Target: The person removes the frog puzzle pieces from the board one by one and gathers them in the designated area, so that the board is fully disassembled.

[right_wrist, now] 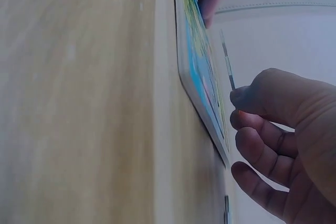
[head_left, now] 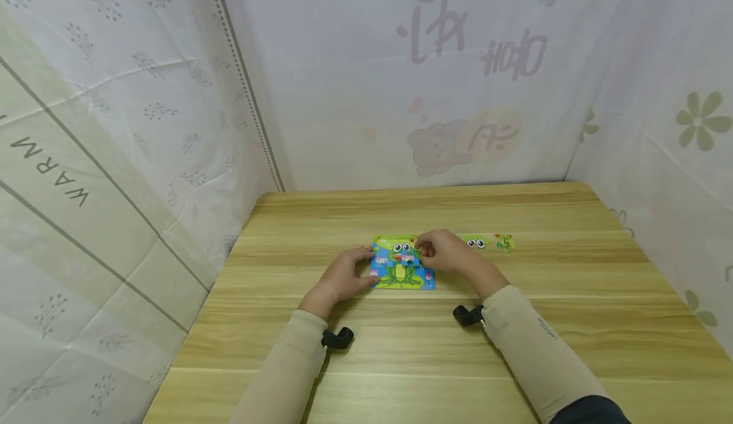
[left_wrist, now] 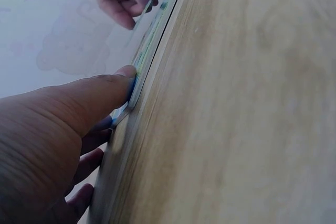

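Note:
A square frog puzzle board [head_left: 401, 279], green and blue, lies flat on the table. My left hand [head_left: 343, 275] rests along its left edge, fingers near the far corner and the thumb on the near side. In the left wrist view the left thumb [left_wrist: 100, 95] touches the board's edge. My right hand [head_left: 443, 250] pinches a thin puzzle piece [head_left: 408, 258] between thumb and fingertips, held over the board. Seen edge-on in the right wrist view, the piece [right_wrist: 228, 64] is apart from the board [right_wrist: 202, 77]. The hand hides part of the board's right side.
Right of the board lie a puzzle piece with two eyes [head_left: 476, 243] and a green-and-red piece [head_left: 505, 242]. The wooden table [head_left: 401, 360] reaches back to a printed curtain [head_left: 343, 93]. Black wrist devices [head_left: 338, 339] sit at both sleeves.

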